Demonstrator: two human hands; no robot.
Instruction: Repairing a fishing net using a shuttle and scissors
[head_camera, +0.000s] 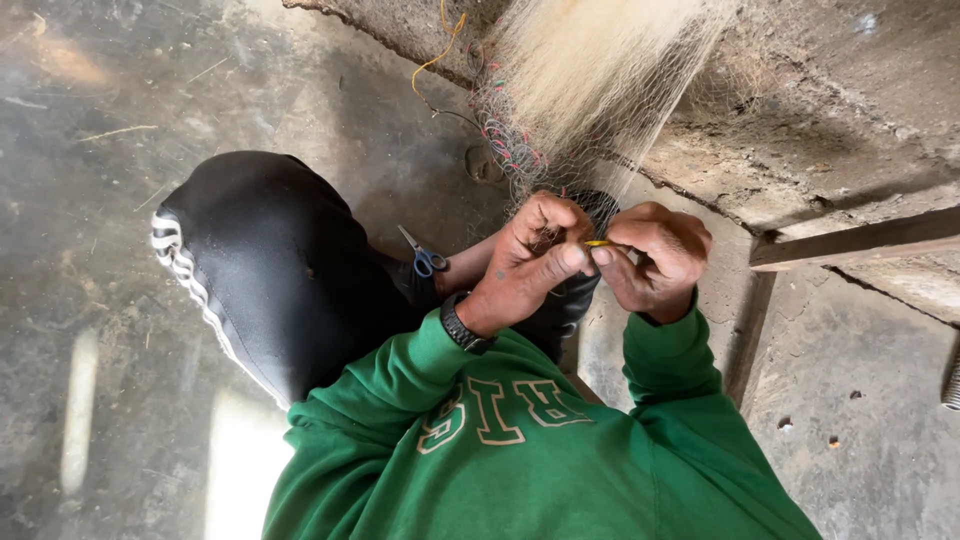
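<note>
Left hand (530, 255) and right hand (655, 255) both pinch a small yellow piece (597, 243) at fine netting (560, 130); blue-handled scissors (425, 257) lie on the lap.

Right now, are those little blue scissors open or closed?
Slightly open: the scissors lie unheld on the lap, blade tips a little apart, blue handles toward the wrist.

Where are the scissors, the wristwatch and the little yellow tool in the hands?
scissors (428, 258): head view, on the blue handles, lying on the lap.
wristwatch (462, 330): head view, on the black band around the left wrist.
yellow tool (597, 243): head view, on its middle, between both hands' fingertips.
</note>
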